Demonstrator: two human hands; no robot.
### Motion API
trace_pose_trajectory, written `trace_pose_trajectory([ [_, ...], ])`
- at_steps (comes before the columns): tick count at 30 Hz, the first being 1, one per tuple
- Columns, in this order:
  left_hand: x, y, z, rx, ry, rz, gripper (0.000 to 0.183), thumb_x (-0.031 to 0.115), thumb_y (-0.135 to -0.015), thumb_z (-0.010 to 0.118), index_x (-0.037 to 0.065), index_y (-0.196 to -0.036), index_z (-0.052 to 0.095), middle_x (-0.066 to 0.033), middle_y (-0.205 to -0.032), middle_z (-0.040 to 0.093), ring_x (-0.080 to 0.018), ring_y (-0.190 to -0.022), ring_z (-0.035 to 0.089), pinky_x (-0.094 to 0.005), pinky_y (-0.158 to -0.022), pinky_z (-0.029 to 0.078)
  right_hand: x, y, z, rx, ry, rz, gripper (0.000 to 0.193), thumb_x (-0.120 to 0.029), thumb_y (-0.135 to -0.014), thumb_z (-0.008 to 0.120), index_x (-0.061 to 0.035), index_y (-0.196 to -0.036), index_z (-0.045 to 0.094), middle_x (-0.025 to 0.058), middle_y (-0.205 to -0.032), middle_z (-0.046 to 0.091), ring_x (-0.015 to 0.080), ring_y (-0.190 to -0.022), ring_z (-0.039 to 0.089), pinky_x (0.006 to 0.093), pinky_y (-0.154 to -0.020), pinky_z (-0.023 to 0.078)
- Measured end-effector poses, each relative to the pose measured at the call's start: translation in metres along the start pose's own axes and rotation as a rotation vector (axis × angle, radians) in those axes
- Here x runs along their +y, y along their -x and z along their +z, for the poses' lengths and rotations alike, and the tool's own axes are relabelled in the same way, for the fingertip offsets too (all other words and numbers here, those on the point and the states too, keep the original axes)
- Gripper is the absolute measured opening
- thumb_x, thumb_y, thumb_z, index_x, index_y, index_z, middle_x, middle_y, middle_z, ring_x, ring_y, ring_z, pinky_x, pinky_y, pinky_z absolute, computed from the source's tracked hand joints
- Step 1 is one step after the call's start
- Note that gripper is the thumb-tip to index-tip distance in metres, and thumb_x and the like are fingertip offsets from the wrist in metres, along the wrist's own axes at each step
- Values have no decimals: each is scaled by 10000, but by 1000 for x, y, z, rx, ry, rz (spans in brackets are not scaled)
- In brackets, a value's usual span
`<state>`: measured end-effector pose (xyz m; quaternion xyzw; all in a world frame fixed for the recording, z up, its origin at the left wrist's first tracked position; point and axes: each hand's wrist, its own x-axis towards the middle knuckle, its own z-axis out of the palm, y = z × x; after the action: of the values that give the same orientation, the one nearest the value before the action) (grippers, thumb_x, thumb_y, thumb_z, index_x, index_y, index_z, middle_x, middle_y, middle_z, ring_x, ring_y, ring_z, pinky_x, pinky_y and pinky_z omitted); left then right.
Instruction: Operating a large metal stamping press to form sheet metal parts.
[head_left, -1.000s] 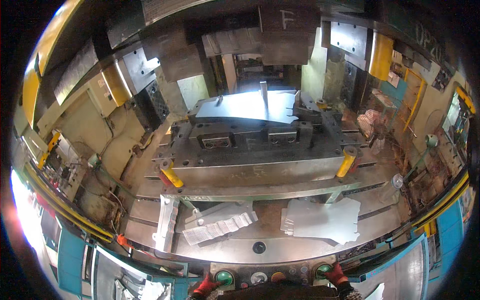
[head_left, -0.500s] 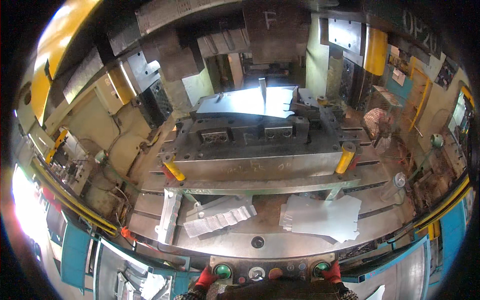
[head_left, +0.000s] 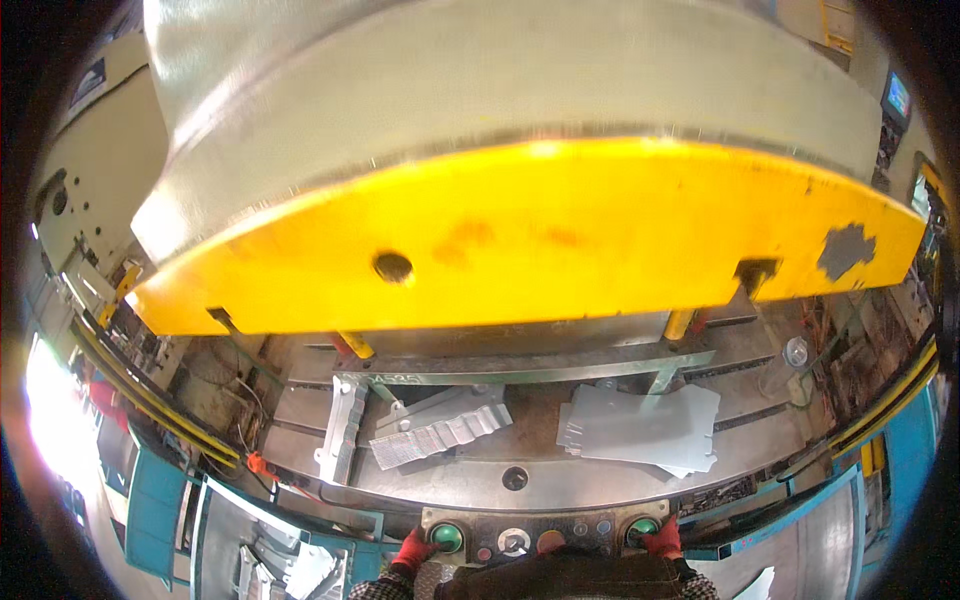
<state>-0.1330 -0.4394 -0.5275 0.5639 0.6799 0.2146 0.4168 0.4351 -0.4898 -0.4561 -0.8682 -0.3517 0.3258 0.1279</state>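
Observation:
My left hand (head_left: 413,550), in a red glove, is curled at the outer side of a round green push button (head_left: 446,538) on the control panel (head_left: 583,526). In the same way my right hand (head_left: 663,541), also red-gloved, presses at the outer edge of the other green push button (head_left: 642,530). The fingertips of both hands are partly hidden. Ahead of me, the yellow lower edge of a press ram (head_left: 560,240) hides the die top and the sheet on it.
On the press bed (head_left: 430,487) lie flat grey metal sheets (head_left: 640,425) at right and ribbed formed panels (head_left: 440,436) at left. Yellow posts (head_left: 678,323) show under the ram. Blue-framed bins (head_left: 200,520) with metal parts flank me.
The press ram has come down in front of me, covering the die and the shiny sheet that lay on it. Both hands have stayed at the green buttons.

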Motion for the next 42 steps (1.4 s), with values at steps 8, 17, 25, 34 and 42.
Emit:
trace_pose_trajectory([
  [8, 54, 12, -4, 70, -234, -65, 682, 183, -538, 786, -13, -1095, 445, -105, -1048, 534, -213, -961, 496, -309, -817, 407, -2, 6, -1, 60, 12, -50, 1148, -387, -420, 782, 50, -1272, 147, 232, -1219, 357, 328, -1130, 366, 365, -918, 342],
  [17, 11, -28, -70, -575, -482, 354, 392, 260, -732, 621, 39, -1039, 520, -96, -981, 581, -214, -828, 559, -347, -759, 418, 14, -14, 17, 38, -78, -127, 1178, -299, -416, 789, -21, -1302, 63, 230, -1206, 362, 336, -1138, 354, 355, -937, 337],
  [25, 477, -92, -180, -95, -280, 669, 390, 153, -702, 620, 4, -1052, 531, -112, -904, 607, -158, -795, 565, -305, -730, 438, 39, -13, 7, 29, -235, -118, 1016, -355, -507, 760, 50, -1255, 205, 231, -1218, 367, 321, -1131, 371, 346, -927, 340],
  [34, 647, -200, -179, 742, -854, 1316, 628, 194, -643, 653, 66, -1205, 404, -152, -1166, 463, -295, -1115, 406, -360, -965, 288, 16, -16, -49, 228, -1046, -126, 326, -92, -744, 588, -16, -1054, 522, 64, -992, 571, 146, -897, 523, 270, -785, 406],
  [42, 628, -197, -193, 606, -824, 1352, 377, 112, -659, 586, 99, -1033, 539, -77, -1052, 544, -256, -1013, 483, -352, -875, 378, -45, -64, -102, 421, -1076, -234, 331, -143, -750, 593, 10, -1035, 521, 79, -971, 555, 165, -889, 520, 268, -799, 406],
])
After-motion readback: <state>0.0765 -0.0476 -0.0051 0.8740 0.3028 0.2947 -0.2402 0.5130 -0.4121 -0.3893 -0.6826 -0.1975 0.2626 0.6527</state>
